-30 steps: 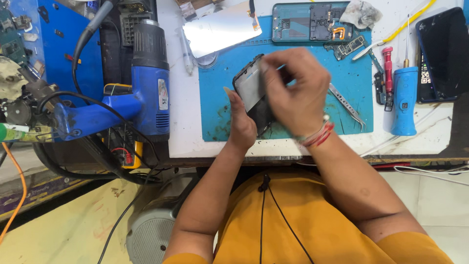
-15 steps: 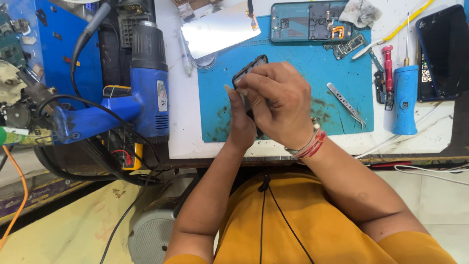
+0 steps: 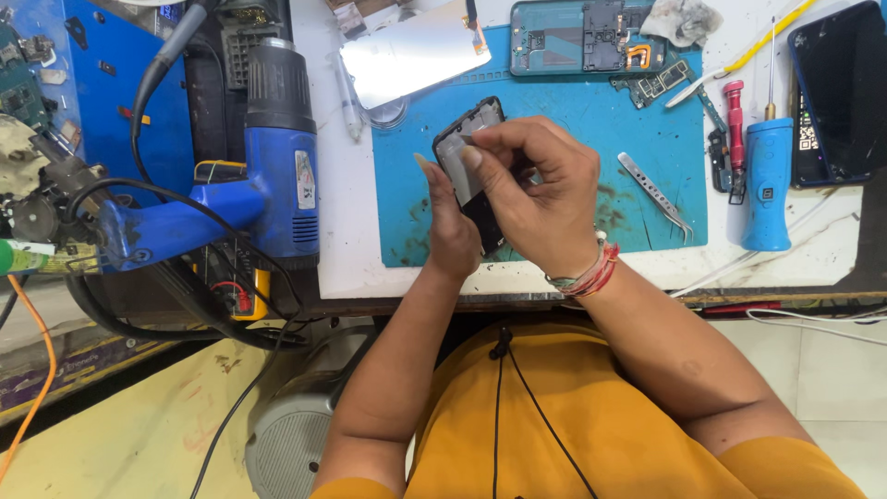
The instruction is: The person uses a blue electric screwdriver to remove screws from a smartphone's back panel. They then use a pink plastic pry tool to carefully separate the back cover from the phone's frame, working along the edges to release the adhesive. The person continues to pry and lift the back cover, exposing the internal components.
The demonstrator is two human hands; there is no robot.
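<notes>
Phone frame (image 3: 469, 157), black-rimmed with a grey inner face, tilted up over the blue work mat (image 3: 564, 166) at frame centre. Likely light, thin and stiff, yet easy to flex or crack; best taken by the long edges, not the flat middle. Cradled from beneath and along its left edge by the left hand (image 3: 448, 226), fingers wrapped close around it. Pinched at the top of the grey face by the right hand (image 3: 536, 199), thumb and forefinger drawn narrow on something too small to tell, perhaps a strip or film. Red and white thread bands (image 3: 587, 273) around that wrist.

Further out on the mat: metal tweezers (image 3: 654, 192) to the right, well apart from the hands; an opened teal phone body (image 3: 582, 35) at the upper edge; a silvery panel (image 3: 411, 51) at upper centre-left. Beyond the mat on the right, a blue cylindrical tool (image 3: 767, 185), a red-handled driver (image 3: 734, 115) and a dark screen (image 3: 841, 92). At left, a blue heat gun (image 3: 282, 157) on its stand.
</notes>
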